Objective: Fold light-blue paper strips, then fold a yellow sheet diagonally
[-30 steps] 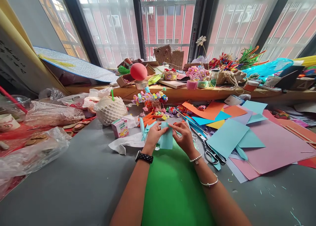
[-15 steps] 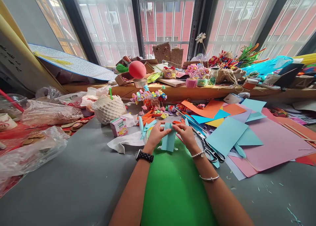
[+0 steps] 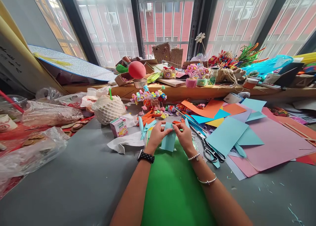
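A light blue strip of paper point(image 3: 168, 142) hangs upright between my two hands, above a green sheet point(image 3: 180, 186). At the strip's upper left edge, my left hand point(image 3: 156, 136) pinches it between thumb and fingers. My right hand point(image 3: 184, 136) is closed on its upper right edge, the fingertips of both hands nearly meeting. Folded light blue paper pieces point(image 3: 146, 128) lie just beyond my left hand. To the right of my right hand are black-handled scissors point(image 3: 210, 152), their handles toward me. The far end of the strip is partly hidden by my fingers.
Sheets of blue paper point(image 3: 225, 136), orange paper point(image 3: 204, 108) and pink paper point(image 3: 274, 143) overlap on the right. A small pink and white box point(image 3: 119, 127), a tissue point(image 3: 125, 141) and a foam-netted round thing point(image 3: 108, 108) stand left. Bead-like flowers point(image 3: 149, 97) sit behind my hands.
My hands and forearms have drawn slightly closer together, the right wrist shifting a little left. The blue strip stays pinched between them, almost in the same place.
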### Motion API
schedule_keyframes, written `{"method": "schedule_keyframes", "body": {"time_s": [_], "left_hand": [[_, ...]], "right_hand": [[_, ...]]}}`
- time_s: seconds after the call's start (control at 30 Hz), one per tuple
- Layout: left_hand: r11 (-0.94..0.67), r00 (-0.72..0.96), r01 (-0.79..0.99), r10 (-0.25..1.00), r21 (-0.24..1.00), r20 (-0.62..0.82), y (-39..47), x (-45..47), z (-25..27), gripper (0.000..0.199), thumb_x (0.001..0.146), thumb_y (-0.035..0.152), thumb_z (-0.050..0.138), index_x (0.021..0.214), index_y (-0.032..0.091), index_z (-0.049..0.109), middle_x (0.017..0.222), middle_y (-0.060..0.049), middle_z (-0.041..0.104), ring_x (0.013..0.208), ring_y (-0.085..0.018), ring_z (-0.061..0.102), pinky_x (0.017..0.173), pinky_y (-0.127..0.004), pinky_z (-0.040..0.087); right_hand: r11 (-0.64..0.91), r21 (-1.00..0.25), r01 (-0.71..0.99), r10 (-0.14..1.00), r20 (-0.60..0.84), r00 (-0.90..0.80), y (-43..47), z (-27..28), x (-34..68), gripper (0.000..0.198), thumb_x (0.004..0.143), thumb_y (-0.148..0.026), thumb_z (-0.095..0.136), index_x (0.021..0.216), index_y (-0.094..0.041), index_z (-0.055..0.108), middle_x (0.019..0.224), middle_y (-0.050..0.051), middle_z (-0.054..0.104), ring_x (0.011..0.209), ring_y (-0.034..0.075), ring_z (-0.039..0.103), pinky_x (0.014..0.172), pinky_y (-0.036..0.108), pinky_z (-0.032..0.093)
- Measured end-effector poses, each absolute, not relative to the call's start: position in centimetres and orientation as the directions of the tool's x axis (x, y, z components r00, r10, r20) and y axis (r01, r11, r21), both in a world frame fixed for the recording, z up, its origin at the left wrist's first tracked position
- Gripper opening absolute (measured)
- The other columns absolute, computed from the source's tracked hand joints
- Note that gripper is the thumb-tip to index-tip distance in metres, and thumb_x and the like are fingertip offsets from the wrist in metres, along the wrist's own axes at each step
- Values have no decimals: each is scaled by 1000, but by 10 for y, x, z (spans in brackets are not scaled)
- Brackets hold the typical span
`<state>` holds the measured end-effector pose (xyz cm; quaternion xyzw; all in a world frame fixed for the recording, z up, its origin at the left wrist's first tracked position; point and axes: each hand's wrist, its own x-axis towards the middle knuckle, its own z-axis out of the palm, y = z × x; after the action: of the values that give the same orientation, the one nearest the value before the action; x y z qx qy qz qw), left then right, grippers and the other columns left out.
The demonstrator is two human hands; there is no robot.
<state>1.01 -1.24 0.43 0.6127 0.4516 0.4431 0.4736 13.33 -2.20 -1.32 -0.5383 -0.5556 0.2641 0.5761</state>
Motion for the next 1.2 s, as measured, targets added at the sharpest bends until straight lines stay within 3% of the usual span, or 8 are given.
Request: {"method": "schedule_keyframes", "body": {"time_s": [0.3, 0.57, 0.87, 1.2], "left_hand": [[-51, 282, 45, 959, 998, 36, -13, 10, 8, 45, 55, 34, 67, 86, 18, 39, 57, 5, 56, 53, -12, 55, 48, -21, 39], [-74, 297, 70, 954, 995, 50, -18, 12, 14, 41, 56, 34, 66, 81, 18, 39, 47, 9, 45, 47, -8, 48, 45, -18, 34], [-89, 219, 40, 973, 995, 78, -11, 11, 5, 45, 51, 34, 69, 80, 17, 40, 61, 5, 49, 57, -9, 51, 52, -19, 38], [-12, 208, 21, 978, 1000, 8, -8, 8, 4, 51, 47, 33, 72, 80, 18, 37, 57, 5, 53, 49, -9, 52, 48, -21, 39]], "right_hand": [[345, -893, 290, 920, 383, 85, -22, -8, 143, 26, 72, -40, 44, 62, -17, 51, 61, 1, 52, 59, 14, 47, 55, 24, 37], [398, -798, 452, 872, 482, 84, -21, -10, 138, 18, 76, -31, 37, 64, -19, 41, 64, 0, 45, 59, 13, 43, 55, 26, 37], [403, -781, 477, 853, 509, 113, -22, -11, 134, 20, 80, -32, 35, 65, -19, 40, 64, 0, 43, 58, 13, 42, 54, 25, 35], [450, -513, 730, 810, 579, -92, -19, -12, 141, 24, 83, -30, 32, 66, -20, 46, 71, 3, 47, 65, 15, 45, 58, 25, 35]]}}
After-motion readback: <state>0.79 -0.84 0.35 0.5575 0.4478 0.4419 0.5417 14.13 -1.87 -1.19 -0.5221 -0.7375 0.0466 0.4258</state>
